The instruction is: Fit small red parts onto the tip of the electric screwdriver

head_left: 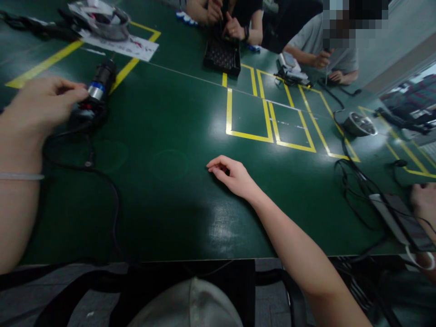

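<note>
My left hand (51, 100) is at the left of the table, its thumb and fingers pinched at the silver-and-blue collar of a black electric screwdriver (104, 75). The tool's thin tip points away from me. From its near end a dark cord (114, 190) loops over the green table (170, 218) to the front edge. Resting on the tabletop near the middle, my right hand (231, 175) is loosely curled, thumb against fingers, with nothing visible in it.
A clear bowl (111, 22) sits on a paper sheet (143, 47) at the back left. Across the table, a person's hands work over a black tray (223, 56). Yellow tape marks rectangles. To the right are a metal cup (360, 125), cables and another person's hand (424, 202).
</note>
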Tool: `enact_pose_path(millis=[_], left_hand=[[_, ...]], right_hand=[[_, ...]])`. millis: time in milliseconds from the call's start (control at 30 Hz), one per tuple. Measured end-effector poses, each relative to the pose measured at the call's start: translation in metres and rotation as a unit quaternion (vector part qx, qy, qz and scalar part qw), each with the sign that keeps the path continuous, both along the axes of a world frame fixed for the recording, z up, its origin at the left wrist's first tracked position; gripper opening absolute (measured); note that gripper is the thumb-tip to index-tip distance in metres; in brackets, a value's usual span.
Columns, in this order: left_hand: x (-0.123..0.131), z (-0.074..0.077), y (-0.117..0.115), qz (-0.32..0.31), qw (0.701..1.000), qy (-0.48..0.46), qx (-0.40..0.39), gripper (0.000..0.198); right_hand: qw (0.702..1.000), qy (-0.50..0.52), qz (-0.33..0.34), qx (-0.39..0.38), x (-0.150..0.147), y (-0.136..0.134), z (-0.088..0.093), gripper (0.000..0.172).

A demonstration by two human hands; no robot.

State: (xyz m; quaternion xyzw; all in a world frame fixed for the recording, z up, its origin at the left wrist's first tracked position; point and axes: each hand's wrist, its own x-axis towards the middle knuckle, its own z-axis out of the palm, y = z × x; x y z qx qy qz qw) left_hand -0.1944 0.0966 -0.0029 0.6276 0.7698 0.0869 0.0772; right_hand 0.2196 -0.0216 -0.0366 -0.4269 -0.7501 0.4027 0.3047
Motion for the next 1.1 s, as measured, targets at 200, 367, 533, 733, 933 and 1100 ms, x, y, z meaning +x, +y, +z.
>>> enact_pose_path(millis=[200,367,533,733,933,1100], left_hand=[[0.008,0.003,-0.007,0.015,0.996,-0.075,0.036,0.067],[0.006,-0.007,0.003,-0.018,0.996,-0.068,0.057,0.06],[0.043,-0.012,-0.006,-0.136,0.984,-0.087,0.076,0.051],[0.11,-0.007,-0.047,-0.274,0.955,-0.087,0.077,0.041],[0.166,-0.017,-0.084,-0.316,0.933,-0.156,0.071,0.032],[0.194,-0.013,-0.115,-0.351,0.918,-0.183,0.034,0.034]], right_hand=[[1.0,-0.001,-0.006,-0.004,0.0,0.0,0.0,0.016],[1.0,0.007,-0.004,-0.001,-0.001,0.001,-0.003,0.017],[1.0,0.013,-0.005,0.0,0.0,0.001,-0.003,0.017],[1.0,0.024,-0.016,0.002,0.0,0.001,-0.003,0.017],[0.998,0.046,-0.043,-0.002,-0.002,0.0,-0.005,0.012],[0.997,0.055,-0.042,-0.029,-0.005,-0.003,0.0,0.018]])
